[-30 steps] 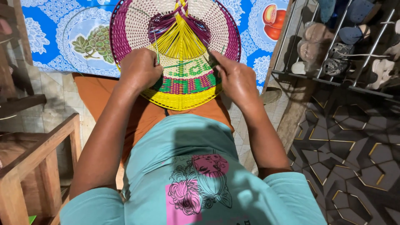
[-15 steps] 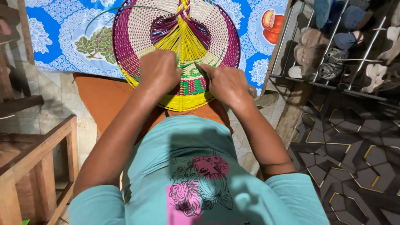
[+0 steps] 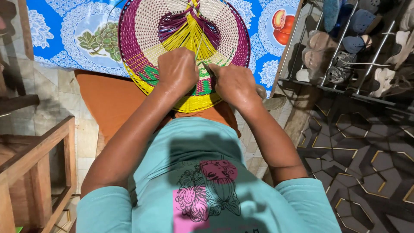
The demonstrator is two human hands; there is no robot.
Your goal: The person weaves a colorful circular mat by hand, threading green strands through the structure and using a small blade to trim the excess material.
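On the lap, over the orange cloth (image 3: 108,103), I see the round woven fan (image 3: 142,26) lying flat, its yellow spokes running away from me. My left hand (image 3: 177,71) is clenched, pinching a thin green strand (image 3: 199,39) that rises straight ahead. My right hand (image 3: 235,84), just beside it, grips a slim tool (image 3: 207,68) pointing leftward at the weave.

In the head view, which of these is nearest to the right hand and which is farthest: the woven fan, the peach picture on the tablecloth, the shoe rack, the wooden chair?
From the right hand:
1. Woven fan, touching, under the hand.
2. Peach picture, above it, on the tablecloth.
3. Shoe rack, far right.
4. Wooden chair, lower left, beyond the left arm.
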